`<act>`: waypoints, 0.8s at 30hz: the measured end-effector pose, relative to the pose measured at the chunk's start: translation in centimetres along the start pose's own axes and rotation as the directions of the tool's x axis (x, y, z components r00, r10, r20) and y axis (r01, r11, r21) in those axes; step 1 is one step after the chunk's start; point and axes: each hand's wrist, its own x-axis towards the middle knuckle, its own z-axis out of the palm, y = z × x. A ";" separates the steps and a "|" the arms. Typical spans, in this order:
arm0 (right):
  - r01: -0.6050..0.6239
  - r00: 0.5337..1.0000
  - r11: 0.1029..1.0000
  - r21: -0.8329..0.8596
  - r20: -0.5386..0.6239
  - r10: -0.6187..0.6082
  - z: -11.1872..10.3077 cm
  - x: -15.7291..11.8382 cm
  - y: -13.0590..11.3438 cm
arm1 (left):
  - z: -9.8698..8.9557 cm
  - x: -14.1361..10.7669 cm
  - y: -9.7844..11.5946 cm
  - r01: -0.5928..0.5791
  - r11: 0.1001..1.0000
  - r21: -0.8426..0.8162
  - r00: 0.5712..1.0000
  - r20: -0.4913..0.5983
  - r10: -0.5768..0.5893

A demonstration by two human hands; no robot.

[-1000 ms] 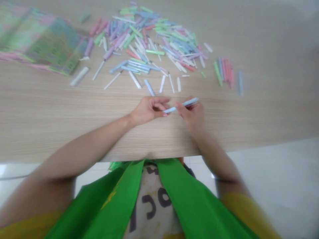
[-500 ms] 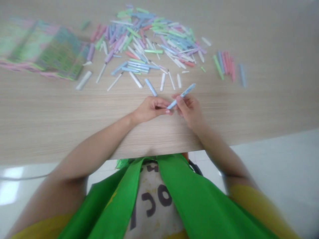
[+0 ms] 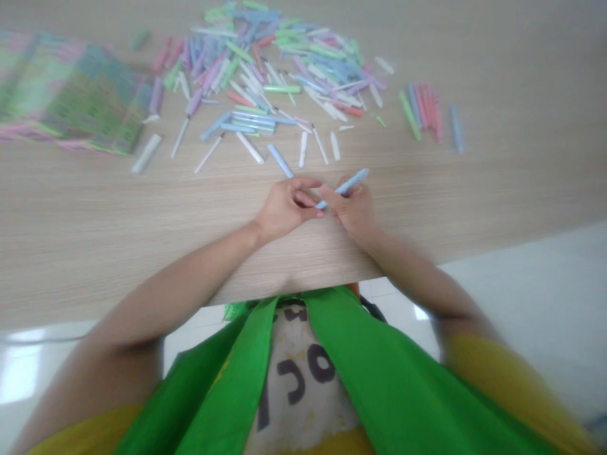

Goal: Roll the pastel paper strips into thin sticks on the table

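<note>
A light blue pen [image 3: 351,182] slants between my two hands, just above the near part of the table. Fingers of my right hand [image 3: 353,208] are wrapped round its middle, with the thumb laid along it toward the left. My left hand [image 3: 291,205] pinches the lower left end of the pen between thumb and fingertips. Just beyond the left fingers, a blue pen barrel [image 3: 281,160] lies on the table. Near it are a white pen part [image 3: 303,149] and a thin refill [image 3: 320,144].
A large heap of pastel pen parts [image 3: 284,63] spreads across the back of the wooden table [image 3: 142,234]. Patterned packs [image 3: 90,95] stand at the left. Several red, blue and green pens [image 3: 423,110] form a row at the right, beside a lone blue pen [image 3: 456,129].
My right hand has shifted its grip along the pen, its thumb now reaching toward my left fingers. The camera view has moved slightly.
</note>
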 end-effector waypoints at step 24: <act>0.123 0.991 0.992 -0.009 -0.053 -0.123 -1.4 -0.2 -0.8 | -1.4 -0.2 0.5 -0.030 0.996 0.086 0.993 0.117 0.020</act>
